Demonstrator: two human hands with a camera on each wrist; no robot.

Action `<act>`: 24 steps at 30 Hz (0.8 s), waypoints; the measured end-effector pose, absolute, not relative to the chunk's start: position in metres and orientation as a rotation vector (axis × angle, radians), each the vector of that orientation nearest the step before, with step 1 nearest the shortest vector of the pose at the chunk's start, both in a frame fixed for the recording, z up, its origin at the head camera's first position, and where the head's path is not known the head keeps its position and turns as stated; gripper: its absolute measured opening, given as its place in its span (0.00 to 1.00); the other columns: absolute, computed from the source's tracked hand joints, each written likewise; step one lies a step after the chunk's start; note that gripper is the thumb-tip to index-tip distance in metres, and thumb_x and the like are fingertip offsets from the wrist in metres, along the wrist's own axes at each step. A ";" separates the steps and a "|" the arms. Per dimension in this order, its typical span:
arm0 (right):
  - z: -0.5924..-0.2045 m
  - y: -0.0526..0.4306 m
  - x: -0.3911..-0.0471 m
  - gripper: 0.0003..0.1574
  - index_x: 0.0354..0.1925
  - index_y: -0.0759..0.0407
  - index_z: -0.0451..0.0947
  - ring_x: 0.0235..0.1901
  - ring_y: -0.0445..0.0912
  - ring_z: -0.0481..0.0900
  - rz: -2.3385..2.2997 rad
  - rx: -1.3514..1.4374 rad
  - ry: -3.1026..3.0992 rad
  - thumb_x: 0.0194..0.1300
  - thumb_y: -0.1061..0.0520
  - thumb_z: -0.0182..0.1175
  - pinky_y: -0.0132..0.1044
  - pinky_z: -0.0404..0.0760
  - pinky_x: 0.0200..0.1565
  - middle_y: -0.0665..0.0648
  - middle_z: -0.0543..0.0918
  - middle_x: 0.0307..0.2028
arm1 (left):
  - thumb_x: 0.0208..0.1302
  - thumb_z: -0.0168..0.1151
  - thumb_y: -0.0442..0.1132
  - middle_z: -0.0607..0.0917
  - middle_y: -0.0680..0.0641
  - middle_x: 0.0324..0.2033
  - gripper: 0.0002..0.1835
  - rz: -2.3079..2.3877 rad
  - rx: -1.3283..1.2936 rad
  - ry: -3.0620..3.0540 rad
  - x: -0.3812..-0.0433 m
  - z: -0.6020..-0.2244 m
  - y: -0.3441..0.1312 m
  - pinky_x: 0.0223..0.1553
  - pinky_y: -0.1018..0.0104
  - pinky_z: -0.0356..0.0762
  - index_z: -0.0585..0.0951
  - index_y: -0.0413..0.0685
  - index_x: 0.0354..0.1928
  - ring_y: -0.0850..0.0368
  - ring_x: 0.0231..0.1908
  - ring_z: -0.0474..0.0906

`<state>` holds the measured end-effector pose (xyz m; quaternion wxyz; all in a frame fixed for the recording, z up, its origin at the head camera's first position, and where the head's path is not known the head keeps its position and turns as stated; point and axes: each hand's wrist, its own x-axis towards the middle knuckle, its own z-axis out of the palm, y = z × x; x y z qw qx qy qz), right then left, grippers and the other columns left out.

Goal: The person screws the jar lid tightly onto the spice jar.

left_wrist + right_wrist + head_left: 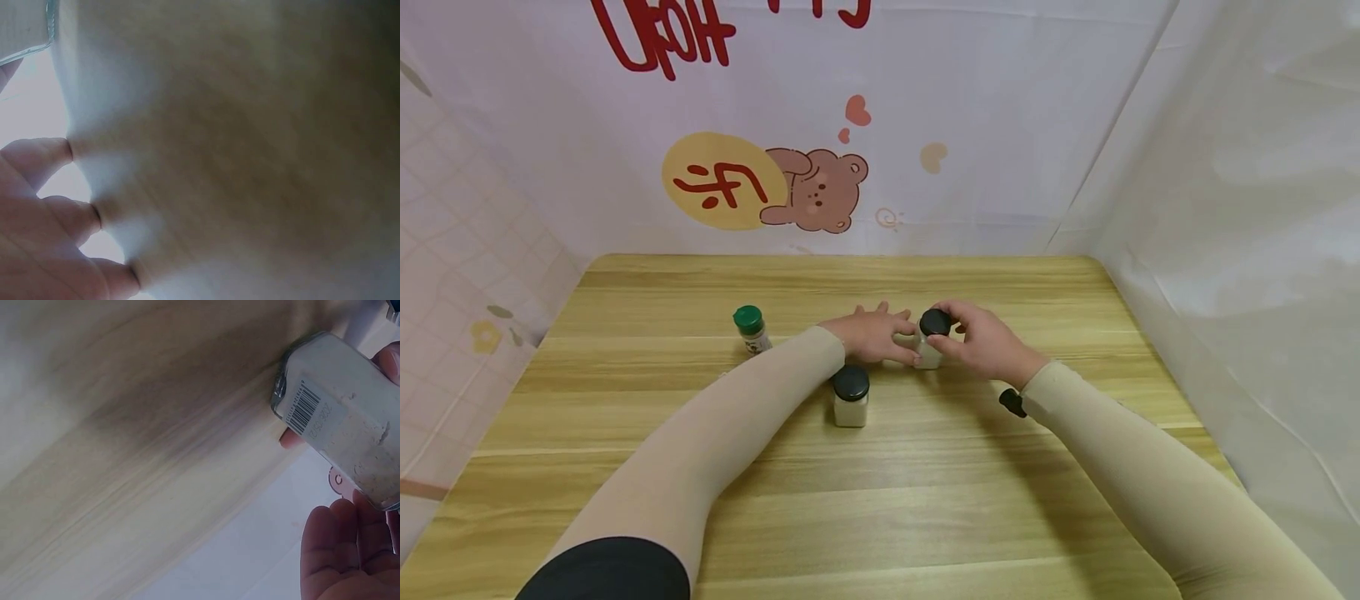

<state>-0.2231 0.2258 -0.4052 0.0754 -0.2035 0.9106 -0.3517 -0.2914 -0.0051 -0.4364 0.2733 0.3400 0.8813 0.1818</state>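
A square clear jar (929,357) of pale powder with a black lid (936,322) is between my two hands. My right hand (992,342) grips it at the lid, thumb on the near side and fingers behind. From the left, my left hand (874,333) holds the jar's lower body between thumb and index finger, its other fingers spread. In the left wrist view those spread fingertips (84,219) rest on the table, with a corner of the jar (25,28) above them. A barcode label (304,409) shows on the glass in the right wrist view.
A second black-lidded jar (851,410) stands close below my left wrist. Behind the left forearm is a small bottle with a green cap (748,319). Something black (1012,402) is partly covered by my right sleeve. A printed white curtain (1000,100) hangs behind the wooden table (887,517).
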 end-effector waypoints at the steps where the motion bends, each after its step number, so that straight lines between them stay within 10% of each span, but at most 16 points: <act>1: -0.405 0.225 -0.223 0.23 0.63 0.55 0.76 0.56 0.54 0.79 -1.056 -0.606 2.733 0.75 0.50 0.66 0.60 0.77 0.62 0.56 0.84 0.55 | 0.67 0.60 0.73 0.50 0.48 0.85 0.42 0.489 0.915 2.371 -0.291 -0.436 -0.005 0.78 0.25 0.30 0.68 0.68 0.80 0.34 0.84 0.32; 24: -0.406 0.224 -0.222 0.36 0.69 0.61 0.71 0.56 0.56 0.82 -1.090 -0.550 2.750 0.72 0.47 0.70 0.59 0.77 0.65 0.61 0.83 0.58 | 0.67 0.60 0.74 0.50 0.50 0.85 0.44 0.479 0.902 2.381 -0.292 -0.438 -0.005 0.79 0.27 0.30 0.66 0.68 0.80 0.35 0.84 0.31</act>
